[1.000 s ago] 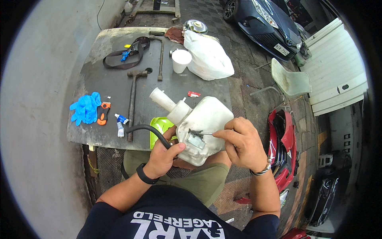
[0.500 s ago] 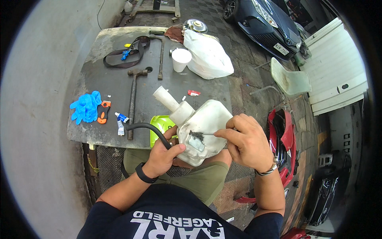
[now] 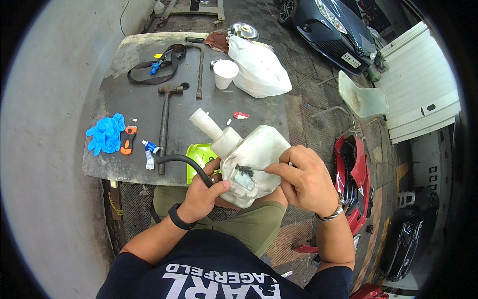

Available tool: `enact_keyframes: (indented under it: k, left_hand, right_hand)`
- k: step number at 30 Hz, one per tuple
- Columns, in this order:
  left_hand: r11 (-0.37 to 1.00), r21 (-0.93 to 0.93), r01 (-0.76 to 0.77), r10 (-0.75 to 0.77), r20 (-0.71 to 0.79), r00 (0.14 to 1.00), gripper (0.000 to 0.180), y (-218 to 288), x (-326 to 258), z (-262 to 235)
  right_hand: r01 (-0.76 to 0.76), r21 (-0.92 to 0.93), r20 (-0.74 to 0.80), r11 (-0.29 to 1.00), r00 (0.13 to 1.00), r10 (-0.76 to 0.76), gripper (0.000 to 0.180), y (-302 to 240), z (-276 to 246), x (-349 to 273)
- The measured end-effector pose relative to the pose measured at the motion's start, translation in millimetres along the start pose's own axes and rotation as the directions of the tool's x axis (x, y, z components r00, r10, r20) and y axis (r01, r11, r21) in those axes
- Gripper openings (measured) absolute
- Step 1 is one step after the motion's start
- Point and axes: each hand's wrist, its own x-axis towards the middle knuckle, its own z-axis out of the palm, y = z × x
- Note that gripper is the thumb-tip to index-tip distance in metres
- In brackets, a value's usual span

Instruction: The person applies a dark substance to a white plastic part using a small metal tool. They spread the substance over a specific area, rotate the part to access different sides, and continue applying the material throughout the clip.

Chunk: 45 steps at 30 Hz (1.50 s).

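A white plastic fluid tank (image 3: pixel 266 147) with a long filler neck (image 3: pixel 206 124) is tilted above my lap at the table's near edge. My left hand (image 3: pixel 200 195) is closed around its lower left side, thumb on the wall, beside a black rubber hose (image 3: pixel 185 159). Between the fingertips of my right hand (image 3: pixel 309 180) is a thin metal tool (image 3: pixel 258 168). The tool's tip touches a rough black patch (image 3: pixel 243 171) on the tank, just above a pale grey rectangular piece (image 3: pixel 244 181). Partly hidden behind the tank is a lime-green plastic tray (image 3: pixel 198 151).
On the dark table (image 3: pixel 129 104) lie a hammer (image 3: pixel 163 129), blue gloves (image 3: pixel 106 134), an orange-black utility knife (image 3: pixel 128 140), small tubes (image 3: pixel 150 152), a pry bar (image 3: pixel 200 72) and a strap (image 3: pixel 174 65). A white cup (image 3: pixel 226 74) stands by a plastic bag (image 3: pixel 259 67).
My right hand has shifted slightly left with the thin tool, its tip still at the black patch. The left hand keeps hold of the tank.
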Motion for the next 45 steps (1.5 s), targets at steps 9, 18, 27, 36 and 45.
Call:
enact_keyframes:
  k: [9, 18, 27, 36, 45]
  left_hand:
    - [0.998, 0.015, 0.062, -0.062, -0.007, 0.998, 0.081, 2, -1, 0]
    - [0.995, 0.096, 0.029, -0.033, 0.037, 0.999, 0.073, 1, -2, -6]
    - [0.995, 0.098, -0.004, 0.001, 0.037, 0.999, 0.074, -1, -2, -6]
    - [0.998, 0.06, 0.035, -0.038, 0.04, 0.998, 0.08, 10, 0, -3]
    - [0.997, -0.062, 0.055, -0.051, 0.064, 0.997, 0.074, -6, 1, -12]
  right_hand:
    - [-0.003, -0.015, 0.035, 1.0, 0.999, 0.003, 0.031, -6, -5, 2]
    - [0.025, -0.15, 0.021, 0.988, 1.0, -0.022, 0.037, -24, -11, -2]
    - [0.031, -0.153, 0.017, 0.988, 0.999, -0.029, 0.041, -26, -16, -3]
    - [-0.003, -0.046, -0.045, 0.999, 0.999, 0.001, 0.039, -16, -4, -8]
    - [-0.001, -0.107, 0.002, 0.994, 1.0, 0.002, 0.029, -24, -10, -9]
